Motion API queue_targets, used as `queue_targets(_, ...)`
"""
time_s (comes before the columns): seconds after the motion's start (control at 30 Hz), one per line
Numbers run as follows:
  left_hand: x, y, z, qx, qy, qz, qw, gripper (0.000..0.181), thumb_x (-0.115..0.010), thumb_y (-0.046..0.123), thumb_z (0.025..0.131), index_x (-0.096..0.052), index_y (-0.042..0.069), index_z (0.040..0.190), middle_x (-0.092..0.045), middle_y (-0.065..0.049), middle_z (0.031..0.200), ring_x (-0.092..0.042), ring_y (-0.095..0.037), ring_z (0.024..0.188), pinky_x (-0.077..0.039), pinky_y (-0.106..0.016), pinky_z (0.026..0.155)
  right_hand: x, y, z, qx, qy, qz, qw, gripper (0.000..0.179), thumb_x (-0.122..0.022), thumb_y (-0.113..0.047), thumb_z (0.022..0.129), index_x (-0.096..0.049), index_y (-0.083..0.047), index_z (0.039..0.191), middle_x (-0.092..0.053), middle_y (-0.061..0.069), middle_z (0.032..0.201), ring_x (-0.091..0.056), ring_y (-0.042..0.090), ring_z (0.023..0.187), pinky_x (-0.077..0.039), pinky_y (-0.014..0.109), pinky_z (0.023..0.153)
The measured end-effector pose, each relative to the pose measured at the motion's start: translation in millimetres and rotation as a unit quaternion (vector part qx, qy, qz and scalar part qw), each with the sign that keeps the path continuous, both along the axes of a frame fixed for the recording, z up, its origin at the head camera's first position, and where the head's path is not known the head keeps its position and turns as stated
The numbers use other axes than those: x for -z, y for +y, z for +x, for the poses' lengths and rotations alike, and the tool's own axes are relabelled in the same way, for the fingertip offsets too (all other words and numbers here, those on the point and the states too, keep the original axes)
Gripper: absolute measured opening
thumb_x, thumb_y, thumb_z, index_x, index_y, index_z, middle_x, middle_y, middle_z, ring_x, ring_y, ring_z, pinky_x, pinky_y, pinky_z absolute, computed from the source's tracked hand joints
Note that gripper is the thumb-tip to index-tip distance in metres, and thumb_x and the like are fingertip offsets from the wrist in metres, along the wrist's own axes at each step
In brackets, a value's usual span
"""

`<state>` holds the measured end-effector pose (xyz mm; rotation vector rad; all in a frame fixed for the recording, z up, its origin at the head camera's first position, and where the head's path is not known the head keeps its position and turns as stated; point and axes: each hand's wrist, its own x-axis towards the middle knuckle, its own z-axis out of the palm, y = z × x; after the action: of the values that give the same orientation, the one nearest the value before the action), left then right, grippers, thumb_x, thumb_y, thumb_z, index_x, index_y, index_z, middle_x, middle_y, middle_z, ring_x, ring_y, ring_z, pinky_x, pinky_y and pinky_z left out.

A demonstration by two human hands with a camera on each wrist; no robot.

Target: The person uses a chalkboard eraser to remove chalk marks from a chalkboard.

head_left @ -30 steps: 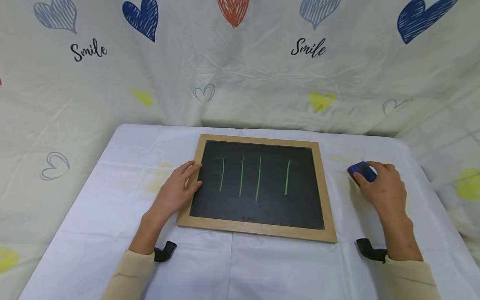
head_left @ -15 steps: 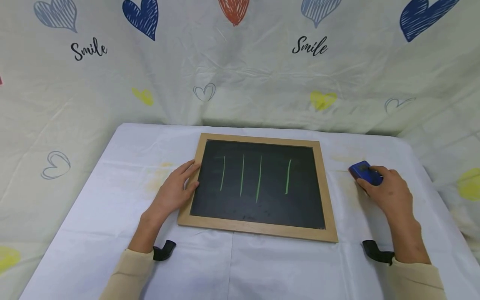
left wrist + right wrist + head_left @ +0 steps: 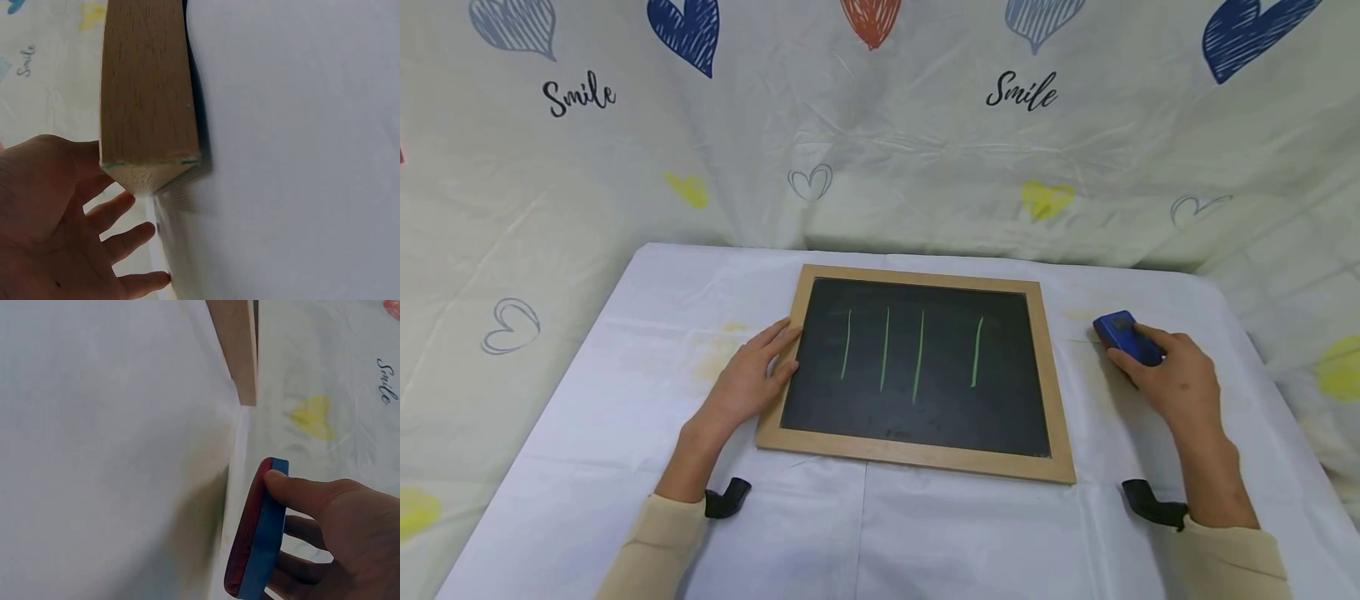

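Observation:
A wood-framed chalkboard [image 3: 917,417] lies on the white-covered table, with several upright green chalk lines [image 3: 919,358] across its middle. My left hand [image 3: 747,379] rests on the board's left side, fingers fairly straight and the fingertips on the frame. In the left wrist view the left hand [image 3: 69,231] shows spread fingers beside the wooden frame [image 3: 150,87]. To the right of the board, my right hand [image 3: 1180,379] grips a blue board eraser [image 3: 1127,337] between thumb and fingers. In the right wrist view the eraser [image 3: 259,544] has a dark red pad and is held tilted above the cloth.
A white cloth [image 3: 970,533] covers the table, with faint yellowish smudges [image 3: 718,354] left of the board. Behind it hangs a curtain [image 3: 910,158] printed with hearts and "Smile". Black curved pieces [image 3: 727,498] stick out at both wrists.
The right hand has moved slightly right with the eraser and turned it a little, showing more of its blue top. The left hand and chalkboard have stayed in place.

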<state>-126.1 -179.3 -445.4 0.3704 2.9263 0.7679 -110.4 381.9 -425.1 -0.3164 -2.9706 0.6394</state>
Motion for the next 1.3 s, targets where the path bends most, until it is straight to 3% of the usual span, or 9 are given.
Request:
queue_targets(0.3,-1.3,0.2,1.2,0.01,0.007,-0.004,0.9999,0.058,-0.063,0.018,0.104,-0.044,0.01,0.159,-0.035,-0.017,0.169,-0.04,-0.045,0.152,-0.037,-0.064,0.121,-9.1,-41,-11.5,-0.007,0.021,-0.052,0.9984,0.066,-0.071,-0.037,0.1,-0.051,-0.002,0.152,-0.05,0.041,0.143,-0.053,0.061,0.126,-0.051,0.072,0.096)
queue_targets(0.53,1.3,-1.2,1.9,0.009,-0.003,-0.005,0.9999,0.059,-0.062,0.019,0.105,-0.043,0.01,0.159,-0.032,-0.016,0.171,-0.037,-0.044,0.154,-0.032,-0.065,0.124,-12.1,-70,-17.6,-0.05,0.043,-0.072,0.9952,0.062,-0.071,-0.033,0.1,-0.054,-0.001,0.149,-0.055,0.037,0.136,-0.055,0.056,0.125,-0.053,0.07,0.093)
queue_targets(1.3,1.0,-0.9,1.2,0.015,0.008,-0.003,0.9998,0.058,-0.062,0.02,0.105,-0.044,0.011,0.159,-0.033,-0.016,0.17,-0.039,-0.046,0.152,-0.026,-0.074,0.122,-16.5,-122,-38.9,-0.113,0.058,-0.07,0.9894,0.061,-0.074,-0.035,0.098,-0.056,-0.005,0.148,-0.059,0.032,0.135,-0.061,0.053,0.119,-0.054,0.067,0.095)
